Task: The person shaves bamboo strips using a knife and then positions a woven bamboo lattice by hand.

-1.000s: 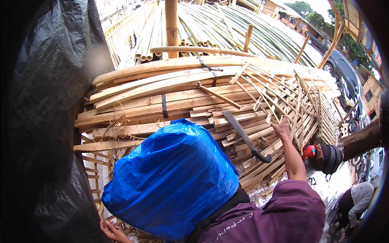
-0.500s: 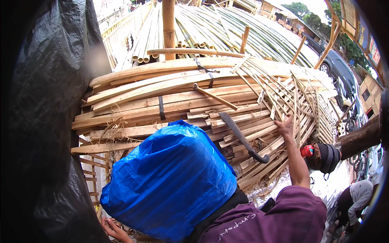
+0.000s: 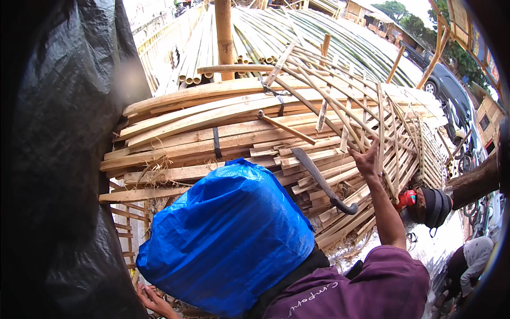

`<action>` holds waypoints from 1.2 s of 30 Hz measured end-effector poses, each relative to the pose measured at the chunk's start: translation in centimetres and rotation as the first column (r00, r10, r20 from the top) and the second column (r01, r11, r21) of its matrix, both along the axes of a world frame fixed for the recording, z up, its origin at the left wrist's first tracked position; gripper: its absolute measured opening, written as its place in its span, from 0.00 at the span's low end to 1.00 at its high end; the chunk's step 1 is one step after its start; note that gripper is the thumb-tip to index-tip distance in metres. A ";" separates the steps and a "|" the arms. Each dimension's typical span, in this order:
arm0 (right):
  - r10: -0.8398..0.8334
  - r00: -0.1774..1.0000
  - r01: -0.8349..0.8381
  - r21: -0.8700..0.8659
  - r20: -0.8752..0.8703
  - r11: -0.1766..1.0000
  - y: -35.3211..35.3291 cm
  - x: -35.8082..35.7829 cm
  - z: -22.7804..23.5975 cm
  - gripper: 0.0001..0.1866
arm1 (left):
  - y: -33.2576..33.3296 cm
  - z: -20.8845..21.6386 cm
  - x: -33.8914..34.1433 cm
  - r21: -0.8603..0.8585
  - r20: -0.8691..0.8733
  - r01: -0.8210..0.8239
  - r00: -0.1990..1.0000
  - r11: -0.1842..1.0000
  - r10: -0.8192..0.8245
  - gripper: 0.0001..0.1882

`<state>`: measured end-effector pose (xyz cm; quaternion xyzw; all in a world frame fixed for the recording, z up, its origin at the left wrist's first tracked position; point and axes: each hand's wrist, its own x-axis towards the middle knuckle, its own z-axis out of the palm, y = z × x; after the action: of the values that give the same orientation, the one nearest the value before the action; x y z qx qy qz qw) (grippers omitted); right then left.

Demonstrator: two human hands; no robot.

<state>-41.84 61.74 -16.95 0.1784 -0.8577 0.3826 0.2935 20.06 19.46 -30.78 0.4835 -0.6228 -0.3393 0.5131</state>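
Note:
My right hand (image 3: 366,159) reaches forward over the bamboo pile, its fingers closed at the near edge of a woven lattice of thin bamboo strips (image 3: 348,114). The near part of this lattice stands raised off the pile. Low at the left, beside the blue tarp, my left hand (image 3: 154,302) is palm up with loosely curled fingers and nothing visible in it. The blue tarp (image 3: 228,234) covers my lap. On the split bamboo (image 3: 186,139) lie a curved machete with a dark hooked handle (image 3: 322,183) and a hammer with a wooden handle (image 3: 287,127).
A black plastic sheet (image 3: 74,133) hangs along the left. Beyond the pile, an upright bamboo post (image 3: 224,40) stands before many long round poles (image 3: 297,42). A dark wooden post with a black pouch (image 3: 433,210) is at the right. Another person (image 3: 470,266) bends at lower right.
My right hand has shifted slightly left and up. The near end of the bamboo lattice has lifted and swung left across the pile. My left hand's fingers have curled a little.

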 end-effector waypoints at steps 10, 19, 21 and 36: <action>0.246 0.917 -0.194 -0.187 0.315 0.963 -10.5 4.5 2.0 0.40 | -0.3 0.3 0.7 0.010 0.032 -0.036 0.999 0.999 0.035 0.13; 0.480 0.796 -0.397 -0.282 0.368 0.874 -16.4 6.2 1.5 0.42 | -0.5 5.9 -3.5 -0.003 -0.071 0.014 0.997 1.000 -0.014 0.13; 0.518 0.766 -0.429 -0.297 0.381 0.853 -17.1 7.2 1.6 0.42 | -0.8 7.0 -4.8 -0.012 -0.116 0.057 0.992 0.998 -0.058 0.13; 0.616 0.557 -0.644 -0.178 0.558 0.744 -17.5 17.2 2.3 0.44 | 0.0 16.7 -17.5 0.005 -0.612 0.422 0.718 0.906 -0.331 0.28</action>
<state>-24.60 44.26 -14.66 0.3531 -0.7917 0.4770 -0.1450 2.52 19.47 -14.09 0.2499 -0.4877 -0.6156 0.5664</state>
